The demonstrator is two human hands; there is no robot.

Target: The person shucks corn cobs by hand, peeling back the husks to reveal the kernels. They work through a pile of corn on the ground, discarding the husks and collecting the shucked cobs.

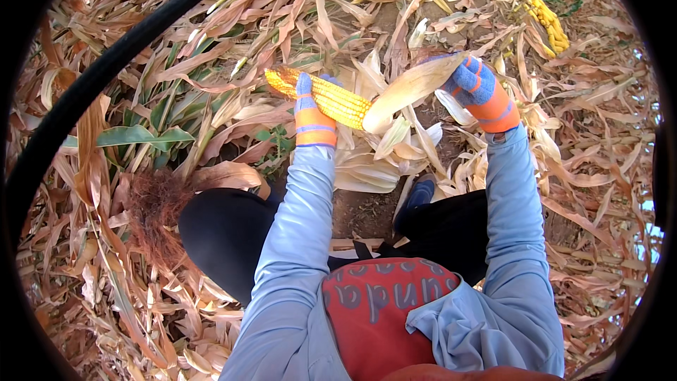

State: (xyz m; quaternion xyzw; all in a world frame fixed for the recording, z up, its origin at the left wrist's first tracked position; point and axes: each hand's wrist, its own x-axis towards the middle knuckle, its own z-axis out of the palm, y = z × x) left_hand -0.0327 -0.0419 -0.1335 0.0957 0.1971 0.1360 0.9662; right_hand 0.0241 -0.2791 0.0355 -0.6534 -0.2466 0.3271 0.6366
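Note:
My left hand, in a blue and orange knit glove, grips a yellow ear of corn around its middle. The ear lies slanted, its darker tip to the left and its base to the right. In the same kind of glove, my right hand has its fingers closed on a dry husk leaf, pulled out to the right of the ear. The husk's lower end meets or overlaps the ear's base; whether it is still attached I cannot tell. Pale loose husks lie on the ground below the ear.
A pile of husked yellow corn ears lies at the upper right. Dry corn stalks and leaves cover much of the ground. Reddish-brown corn silk is beside my left knee. A dark curved bar or cable crosses the upper left.

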